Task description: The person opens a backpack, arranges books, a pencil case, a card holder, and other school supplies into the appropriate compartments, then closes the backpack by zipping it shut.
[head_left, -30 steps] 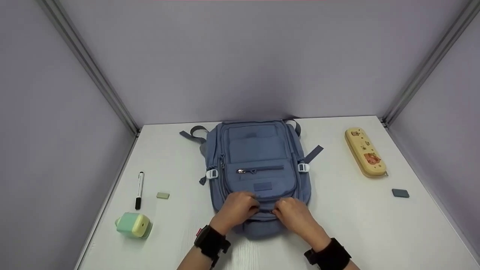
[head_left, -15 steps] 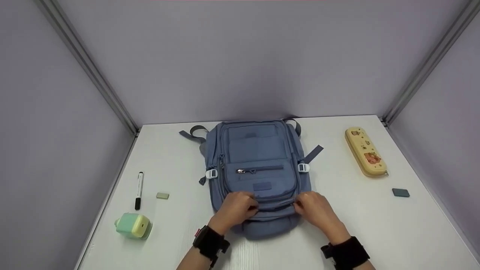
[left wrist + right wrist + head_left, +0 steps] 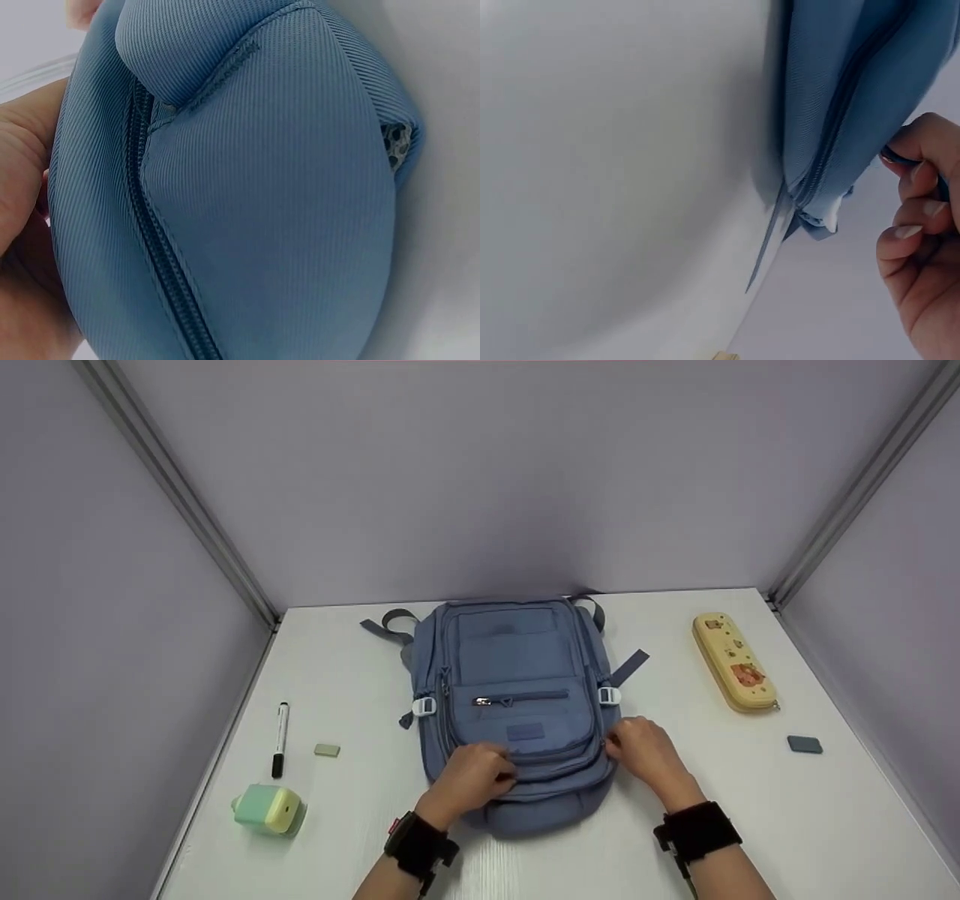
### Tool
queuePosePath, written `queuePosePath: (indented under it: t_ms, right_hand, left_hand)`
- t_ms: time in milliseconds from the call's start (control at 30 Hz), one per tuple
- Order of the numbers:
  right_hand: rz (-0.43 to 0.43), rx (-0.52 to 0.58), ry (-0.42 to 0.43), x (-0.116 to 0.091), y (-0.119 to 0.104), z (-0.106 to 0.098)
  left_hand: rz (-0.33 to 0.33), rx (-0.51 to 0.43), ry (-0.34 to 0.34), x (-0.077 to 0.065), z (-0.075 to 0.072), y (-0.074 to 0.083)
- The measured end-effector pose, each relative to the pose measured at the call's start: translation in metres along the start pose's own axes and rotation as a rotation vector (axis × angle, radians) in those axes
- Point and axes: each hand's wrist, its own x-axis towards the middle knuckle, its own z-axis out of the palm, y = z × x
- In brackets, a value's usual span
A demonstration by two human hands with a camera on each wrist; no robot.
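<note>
A blue backpack (image 3: 517, 656) lies on its back on the white table, front side up. My left hand (image 3: 472, 776) pinches the fabric at its lower front. The left wrist view shows that hand (image 3: 26, 165) behind a fold of blue cloth beside a zipper (image 3: 169, 262), its fingertips hidden. My right hand (image 3: 649, 750) is at the bag's lower right side, below the white buckle (image 3: 608, 696). In the right wrist view, the thumb and forefinger of that hand (image 3: 930, 232) pinch a small dark blue piece that looks like a zipper pull; the other fingers are curled.
A yellow pencil case (image 3: 733, 664) and a dark eraser (image 3: 805, 745) lie to the right. To the left are a marker (image 3: 280, 739), a pale green eraser (image 3: 327, 750) and a green-and-yellow pencil sharpener (image 3: 266, 808). Grey panels (image 3: 480, 472) enclose the table.
My right hand has moved from the middle of the bag's lower front to the right, then up along its right side. The left hand holds its place.
</note>
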Motion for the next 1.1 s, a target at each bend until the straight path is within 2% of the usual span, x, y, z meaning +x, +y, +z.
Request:
queuePosePath:
  t_ms: [500,633,767,900,1100]
  right_hand:
    - [-0.028,-0.059,0.065,0.031,0.013,0.009]
    - [-0.085,-0.1,0.096,0.04,0.015,0.009]
    - [-0.16,-0.138,0.085,0.05,0.019,0.009]
    - [-0.193,-0.161,0.049,0.062,0.024,0.007]
    - [-0.239,-0.219,0.056,0.075,0.03,0.008]
  left_hand:
    - [-0.045,-0.013,-0.038,0.001,-0.001,0.003]
    - [-0.047,-0.018,-0.039,0.001,-0.002,0.004]
    - [-0.036,-0.013,-0.04,0.002,-0.003,0.004]
    - [-0.038,-0.002,-0.05,0.003,-0.004,0.004]
    - [-0.05,-0.003,-0.071,0.002,-0.002,0.004]
